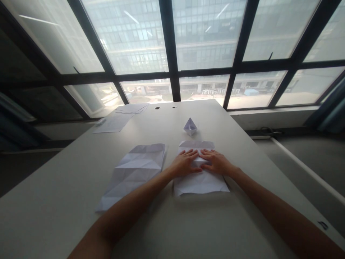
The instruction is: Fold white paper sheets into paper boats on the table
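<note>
A creased sheet of white paper (201, 183) lies on the table in front of me, its near edge lifted a little. My left hand (185, 163) rests flat on the left side of this sheet, fingers stretched toward the middle. On the right side my right hand (217, 162) presses the same paper, its fingers also extended. The fingertips of both hands nearly meet. Just beyond the sheet stands a small folded paper boat (190, 126). Left of my left forearm lies a stack of creased white paper (134, 172), partly hidden by that arm.
More white sheets (115, 122) lie at the table's far left corner. Two round holes (157, 108) are near the far edge of the white table (81, 187). A small dark object (322, 225) sits by the right edge. Large windows (205, 36) rise behind.
</note>
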### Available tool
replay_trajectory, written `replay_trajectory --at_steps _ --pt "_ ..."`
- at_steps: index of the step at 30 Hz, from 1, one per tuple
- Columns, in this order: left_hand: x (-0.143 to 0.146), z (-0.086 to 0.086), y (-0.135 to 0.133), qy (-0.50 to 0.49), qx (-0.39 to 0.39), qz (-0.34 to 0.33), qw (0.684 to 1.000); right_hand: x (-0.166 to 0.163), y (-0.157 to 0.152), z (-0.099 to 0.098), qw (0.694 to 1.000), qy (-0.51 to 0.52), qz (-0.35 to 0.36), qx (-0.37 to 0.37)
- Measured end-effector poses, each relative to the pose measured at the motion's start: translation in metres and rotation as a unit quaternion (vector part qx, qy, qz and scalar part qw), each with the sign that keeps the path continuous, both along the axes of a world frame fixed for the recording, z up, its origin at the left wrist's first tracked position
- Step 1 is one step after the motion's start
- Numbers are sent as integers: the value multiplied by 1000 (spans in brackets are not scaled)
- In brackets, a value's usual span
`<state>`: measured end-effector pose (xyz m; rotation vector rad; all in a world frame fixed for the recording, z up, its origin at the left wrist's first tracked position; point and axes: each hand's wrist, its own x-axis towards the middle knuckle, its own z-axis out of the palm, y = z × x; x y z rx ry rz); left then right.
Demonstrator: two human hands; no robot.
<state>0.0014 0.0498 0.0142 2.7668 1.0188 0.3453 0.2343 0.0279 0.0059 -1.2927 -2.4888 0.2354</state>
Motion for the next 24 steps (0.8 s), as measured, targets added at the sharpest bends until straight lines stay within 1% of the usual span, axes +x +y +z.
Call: replay_trajectory --at_steps 7,12,16,19,21,24 --pt "4 3 -6 -29 37 26 999 -4 -1 -2 999 24 5 33" --pt "2 6 -5 -47 44 56 996 4 4 -8 999 40 6 37" --pt "-2 4 -1 -63 24 88 994 16 13 -12 998 60 12 29" --pt "-5 -2 4 -97 1 117 988 24 18 -13 996 90 14 10" --pt "-6 -6 8 -130 -20 147 980 27 19 -12 994 112 9 -3" --pt "-7 -11 15 -202 -57 200 957 26 18 -8 989 149 -3 -13"
